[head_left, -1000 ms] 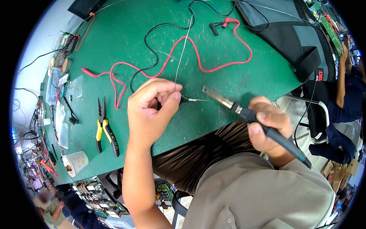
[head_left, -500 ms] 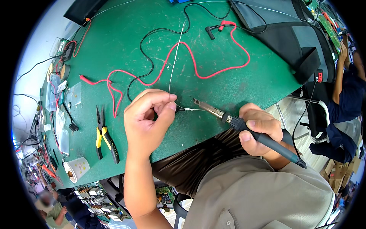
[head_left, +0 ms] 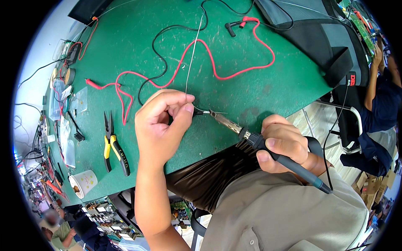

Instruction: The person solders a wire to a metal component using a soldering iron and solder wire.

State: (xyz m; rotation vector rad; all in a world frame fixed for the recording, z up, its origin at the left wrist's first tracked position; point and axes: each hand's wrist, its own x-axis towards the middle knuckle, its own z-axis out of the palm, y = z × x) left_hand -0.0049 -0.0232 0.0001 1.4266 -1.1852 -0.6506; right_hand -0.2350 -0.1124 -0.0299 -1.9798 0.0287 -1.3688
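Note:
My left hand (head_left: 163, 123) pinches a small dark component with thin wire leads (head_left: 200, 111) between thumb and fingers, over the green bench mat (head_left: 259, 92). A thin strand of solder wire (head_left: 191, 54) runs up from the same fingers across the mat. My right hand (head_left: 284, 144) grips the dark handle of a soldering iron (head_left: 251, 136). Its metal tip (head_left: 214, 114) touches the leads beside my left thumb.
Red (head_left: 234, 62) and black (head_left: 157, 62) test leads loop over the mat. Yellow-handled pliers (head_left: 114, 144) lie at the left, a paper cup (head_left: 83, 184) near the front edge. Clutter lines the left rim. A black bag (head_left: 318, 33) lies at the back right; another person (head_left: 383, 92) sits at the far right.
The soldering iron has swung left and its tip has closed onto the leads in my left fingers. The view has shifted slightly, with both hands lower in it.

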